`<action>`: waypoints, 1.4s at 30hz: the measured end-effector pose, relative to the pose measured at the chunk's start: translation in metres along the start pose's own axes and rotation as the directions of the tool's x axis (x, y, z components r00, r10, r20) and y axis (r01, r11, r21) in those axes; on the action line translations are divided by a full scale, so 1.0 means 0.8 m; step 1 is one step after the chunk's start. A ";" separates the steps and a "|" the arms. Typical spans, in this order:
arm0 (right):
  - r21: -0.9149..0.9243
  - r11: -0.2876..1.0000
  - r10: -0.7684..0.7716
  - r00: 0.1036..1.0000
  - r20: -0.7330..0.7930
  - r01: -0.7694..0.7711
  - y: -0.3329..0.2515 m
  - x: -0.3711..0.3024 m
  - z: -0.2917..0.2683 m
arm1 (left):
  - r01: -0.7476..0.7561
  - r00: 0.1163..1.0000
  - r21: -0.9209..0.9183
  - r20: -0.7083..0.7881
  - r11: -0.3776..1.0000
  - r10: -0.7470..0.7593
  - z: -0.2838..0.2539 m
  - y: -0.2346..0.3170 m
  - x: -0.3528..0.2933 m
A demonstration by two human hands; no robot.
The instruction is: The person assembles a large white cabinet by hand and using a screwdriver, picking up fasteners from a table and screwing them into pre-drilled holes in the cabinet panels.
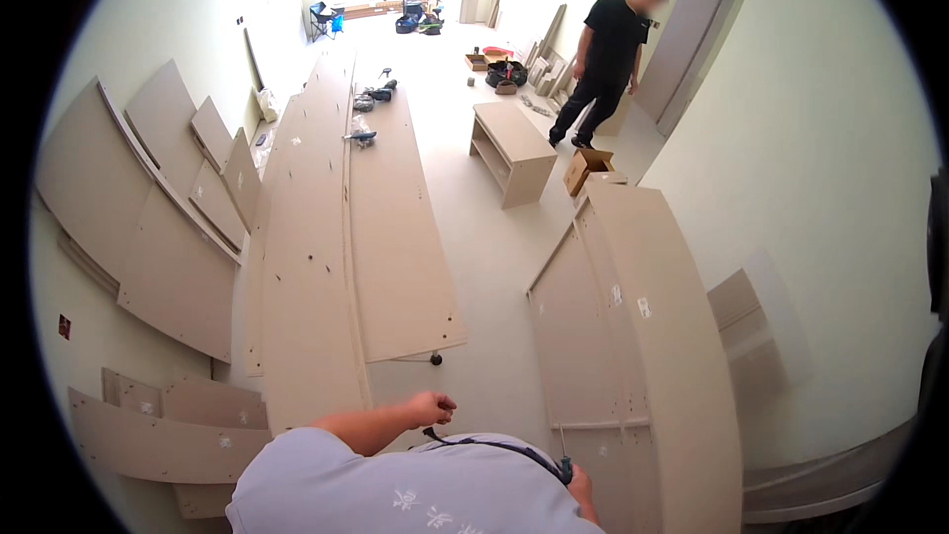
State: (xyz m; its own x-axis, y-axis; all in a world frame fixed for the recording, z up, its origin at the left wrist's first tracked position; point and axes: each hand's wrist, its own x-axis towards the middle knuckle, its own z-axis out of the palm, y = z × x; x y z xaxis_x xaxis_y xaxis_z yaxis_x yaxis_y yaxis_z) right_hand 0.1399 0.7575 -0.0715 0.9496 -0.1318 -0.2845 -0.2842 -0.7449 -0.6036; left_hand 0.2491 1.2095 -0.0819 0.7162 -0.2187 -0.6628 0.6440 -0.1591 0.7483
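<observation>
My right hand [581,490], low at the right of my body, is closed around the handle of a screwdriver [566,468] whose thin shaft points up. My left hand [433,407] is raised in front of me with curled fingers; whether they hold something small cannot be made out. Below it a black strap [465,440] crosses my grey shirt. Ahead of the left hand lie long beige panels [400,267] with holes and fittings, a small round black piece [436,360] by the near edge. A tall beige cabinet carcass [682,356] lies right of my right hand.
Loose panels [188,267] lean along the left wall. Power tools [374,96] rest on the far panels. Beyond stand a low shelf unit [514,143], an open cardboard box [587,170] and a person in black [608,49]. Tool bags [506,74] sit farther back.
</observation>
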 end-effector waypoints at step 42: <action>0.144 0.842 -0.539 0.794 0.282 0.521 -0.677 0.947 -0.110 | -0.296 0.808 -0.457 -0.588 0.839 -0.035 -0.436 0.510 0.493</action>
State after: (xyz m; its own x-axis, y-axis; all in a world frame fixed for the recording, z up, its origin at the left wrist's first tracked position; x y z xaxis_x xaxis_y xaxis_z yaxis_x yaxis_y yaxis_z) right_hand 1.0251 1.0038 0.1054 0.8695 0.4815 -0.1104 0.2362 -0.6014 -0.7632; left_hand 0.8881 1.3939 -0.0475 0.7146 0.3943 -0.5778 0.4514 0.3711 0.8115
